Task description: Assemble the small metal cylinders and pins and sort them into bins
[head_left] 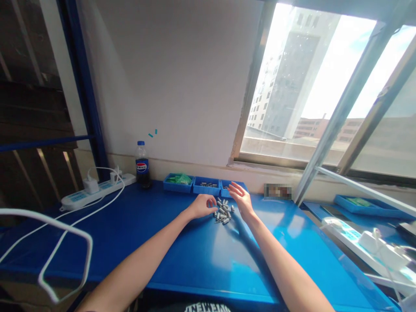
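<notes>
A loose pile of small silver metal cylinders (223, 211) lies on the blue tabletop (201, 255). My left hand (202, 206) is at the left edge of the pile, its fingers curved with a gap between them and the thumb; no part shows in it. On the other side, my right hand (241, 201) is raised with fingers stretched out, in front of the right blue bin (244, 189), partly hiding it. The middle blue bin (207, 191) has similar small metal parts in it. Green items in clear plastic fill the left blue bin (178, 187).
A cola bottle (142, 167) stands by the wall. At left lies a white power strip (100, 190) with a loose white cable (87, 247) looping over the table edge. Another power strip (357, 242) and a blue tray (373, 206) sit beyond the metal post at right.
</notes>
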Available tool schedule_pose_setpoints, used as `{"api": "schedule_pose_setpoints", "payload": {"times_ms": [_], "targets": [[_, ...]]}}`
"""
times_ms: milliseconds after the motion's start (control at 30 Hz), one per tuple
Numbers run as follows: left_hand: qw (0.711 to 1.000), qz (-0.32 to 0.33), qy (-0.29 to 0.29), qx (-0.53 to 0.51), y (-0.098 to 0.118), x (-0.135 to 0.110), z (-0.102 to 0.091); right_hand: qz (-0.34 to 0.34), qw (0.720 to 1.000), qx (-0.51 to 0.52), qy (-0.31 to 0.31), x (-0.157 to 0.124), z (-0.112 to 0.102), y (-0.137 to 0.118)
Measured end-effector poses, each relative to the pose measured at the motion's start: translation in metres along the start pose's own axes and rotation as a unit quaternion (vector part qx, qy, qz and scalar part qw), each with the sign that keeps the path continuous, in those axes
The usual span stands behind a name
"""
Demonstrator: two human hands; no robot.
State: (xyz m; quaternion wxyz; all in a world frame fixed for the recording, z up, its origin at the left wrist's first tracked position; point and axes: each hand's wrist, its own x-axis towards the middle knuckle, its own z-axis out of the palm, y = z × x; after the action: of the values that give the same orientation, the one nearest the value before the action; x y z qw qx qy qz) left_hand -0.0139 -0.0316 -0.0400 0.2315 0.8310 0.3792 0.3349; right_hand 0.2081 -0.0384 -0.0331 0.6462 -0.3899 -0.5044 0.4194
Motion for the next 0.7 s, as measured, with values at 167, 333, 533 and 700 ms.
{"api": "schedule_pose_setpoints", "payload": {"times_ms": [167, 333, 533, 700], "targets": [[0.999, 0.024, -0.026, 0.032, 0.003, -0.001, -0.005, 0.018, 0.999, -0.044, 0.004, -0.002, -0.001, 0.002], [0.996, 0.036, -0.038, 0.066, 0.013, -0.005, -0.009, 0.032, 0.998, -0.048, -0.021, -0.006, 0.005, 0.002], [0.995, 0.002, -0.025, 0.100, 0.012, -0.007, -0.010, 0.041, 0.995, -0.077, -0.042, -0.010, 0.008, -0.002], [0.999, -0.030, 0.006, 0.046, 0.002, -0.003, -0.009, -0.020, 0.982, -0.179, -0.060, -0.012, 0.013, 0.001]]}}
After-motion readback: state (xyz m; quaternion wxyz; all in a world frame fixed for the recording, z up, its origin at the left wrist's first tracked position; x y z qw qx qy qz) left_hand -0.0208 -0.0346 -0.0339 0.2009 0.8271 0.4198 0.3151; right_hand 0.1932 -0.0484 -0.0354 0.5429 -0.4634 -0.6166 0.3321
